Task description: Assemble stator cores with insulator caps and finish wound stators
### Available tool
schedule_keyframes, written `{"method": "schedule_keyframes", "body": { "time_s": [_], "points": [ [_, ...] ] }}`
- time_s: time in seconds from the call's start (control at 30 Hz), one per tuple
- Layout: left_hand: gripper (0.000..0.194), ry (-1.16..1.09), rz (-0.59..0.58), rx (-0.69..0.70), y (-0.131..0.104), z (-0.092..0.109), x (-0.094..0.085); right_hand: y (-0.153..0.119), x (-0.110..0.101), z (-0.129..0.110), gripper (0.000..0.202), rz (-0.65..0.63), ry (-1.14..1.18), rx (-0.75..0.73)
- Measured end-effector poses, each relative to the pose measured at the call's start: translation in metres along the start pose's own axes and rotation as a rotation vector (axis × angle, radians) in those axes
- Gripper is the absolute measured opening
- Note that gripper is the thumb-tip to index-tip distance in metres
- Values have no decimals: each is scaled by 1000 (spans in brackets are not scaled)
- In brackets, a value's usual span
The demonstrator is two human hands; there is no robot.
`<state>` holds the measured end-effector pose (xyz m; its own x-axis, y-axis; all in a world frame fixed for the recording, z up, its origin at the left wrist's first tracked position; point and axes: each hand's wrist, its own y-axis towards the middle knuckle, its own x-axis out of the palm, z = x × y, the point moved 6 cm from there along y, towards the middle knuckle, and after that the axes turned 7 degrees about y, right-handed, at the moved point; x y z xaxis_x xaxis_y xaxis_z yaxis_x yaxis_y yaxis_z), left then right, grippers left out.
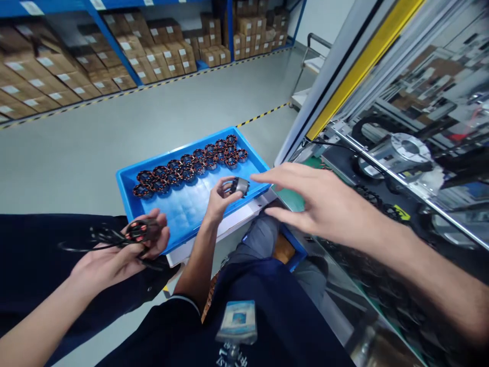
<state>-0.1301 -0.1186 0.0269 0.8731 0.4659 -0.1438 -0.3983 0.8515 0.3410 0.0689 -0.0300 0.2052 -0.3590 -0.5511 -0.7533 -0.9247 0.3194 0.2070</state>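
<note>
The left hand is pinching a grey ring-shaped part above the near rim of the blue tray, presumably gripping smooth metal to spare its ends. The right hand, spread and holding nothing, is hanging by the tray's right end. Wound rings are standing packed inside the tray, likely for steadiness. Left of it, a hand, seemingly a co-worker's, is cradling a wired part.

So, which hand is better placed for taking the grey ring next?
Probably the right hand: it is open, holds nothing, and points toward the grey ring from close beside it. The left hand is occupied, holding that ring.
</note>
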Motion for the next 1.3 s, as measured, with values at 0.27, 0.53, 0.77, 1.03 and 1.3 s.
{"method": "schedule_keyframes", "body": {
  "time_s": [0.27, 0.53, 0.77, 1.03, 1.3],
  "points": [
    [95, -745, -707, -274, 11, 47, 166, -100, -50, 11, 69, 148, 21, 69],
    [75, -1040, -1005, -469, -13, 113, 248, -177, -83, -20, 54, 455, -37, 236],
    [95, -1196, -1118, -762, -53, 101, 287, -214, -75, -28, 45, 691, -140, 356],
    [91, -1199, -1185, -857, -61, 108, 301, -227, -75, -31, 39, 721, -214, 311],
    [88, -1127, -1197, -947, -71, 114, 304, -243, -77, -15, 35, 747, -173, 411]
  ]
}}
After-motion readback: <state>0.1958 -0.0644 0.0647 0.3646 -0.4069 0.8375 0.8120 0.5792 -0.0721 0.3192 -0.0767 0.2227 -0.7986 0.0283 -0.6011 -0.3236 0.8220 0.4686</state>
